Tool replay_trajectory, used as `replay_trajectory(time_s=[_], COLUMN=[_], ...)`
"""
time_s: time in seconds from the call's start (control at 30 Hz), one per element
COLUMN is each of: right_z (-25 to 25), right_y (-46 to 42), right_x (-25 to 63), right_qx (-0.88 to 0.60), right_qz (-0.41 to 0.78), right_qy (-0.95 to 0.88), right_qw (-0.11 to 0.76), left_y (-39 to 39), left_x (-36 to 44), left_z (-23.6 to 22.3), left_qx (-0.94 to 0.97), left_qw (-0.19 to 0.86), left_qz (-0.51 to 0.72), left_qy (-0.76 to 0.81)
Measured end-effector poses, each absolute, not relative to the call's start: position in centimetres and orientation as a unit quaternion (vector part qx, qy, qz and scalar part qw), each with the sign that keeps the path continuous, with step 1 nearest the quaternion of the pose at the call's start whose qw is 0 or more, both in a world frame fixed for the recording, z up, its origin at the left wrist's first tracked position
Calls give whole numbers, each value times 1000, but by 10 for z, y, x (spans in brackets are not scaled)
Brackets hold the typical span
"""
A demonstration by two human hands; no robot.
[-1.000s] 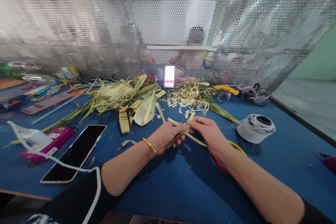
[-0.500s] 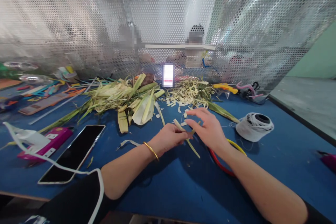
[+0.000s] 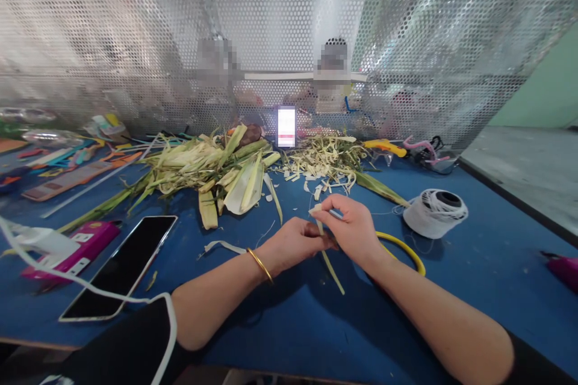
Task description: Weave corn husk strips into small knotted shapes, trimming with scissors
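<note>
left hand (image 3: 293, 243) and right hand (image 3: 354, 228) both pinch the leaf strip (image 3: 326, 252) between them.

Bare blue table (image 3: 289, 331) near hands — leaf pile (image 3: 212, 168), thread spool (image 3: 436, 212) flank.

Craft workshop (leaf-strewn bench (image 3: 289, 325))

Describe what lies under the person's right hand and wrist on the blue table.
A yellow ring-shaped cable curves out from beneath the right hand, resting on the blue table. Its remaining portion is covered by the wrist and forearm, so its full shape cannot be seen.
</note>
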State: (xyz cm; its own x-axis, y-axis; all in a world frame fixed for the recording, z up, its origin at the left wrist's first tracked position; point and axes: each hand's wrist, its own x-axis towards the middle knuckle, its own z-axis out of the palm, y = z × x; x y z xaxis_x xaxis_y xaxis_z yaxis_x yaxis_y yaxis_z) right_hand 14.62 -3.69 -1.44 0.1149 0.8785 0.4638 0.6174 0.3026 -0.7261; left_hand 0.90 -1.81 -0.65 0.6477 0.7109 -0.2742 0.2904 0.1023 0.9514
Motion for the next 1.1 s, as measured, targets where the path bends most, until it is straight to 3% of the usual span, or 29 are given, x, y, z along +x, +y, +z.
replay_trajectory(time_s=[0.27,0.37,0.5,0.6,0.87,1.1], right_z=[-15,-14,-13,-13,-27,-11], right_y=[-27,-23,-25,-28,-22,-32], right_x=[160,164,160,157,159,164], right_qx=[-603,-621,-563,-525,-566,-615], right_qz=[201,306,502,531,383,-13], right_qy=[-566,-454,-408,-429,-478,-609], right_qw=[526,561,514,508,552,500], left_y=[-9,-5,-3,-3,-6,-1], left_x=[4,2,2,2,4,3], left_z=[-8,-6,-5,-6,-7,-6], left_qx=[601,570,555,567,589,499], left_qw=[671,685,689,681,660,722], left_qz=[200,219,223,211,238,316], left_qy=[385,398,410,414,402,360])
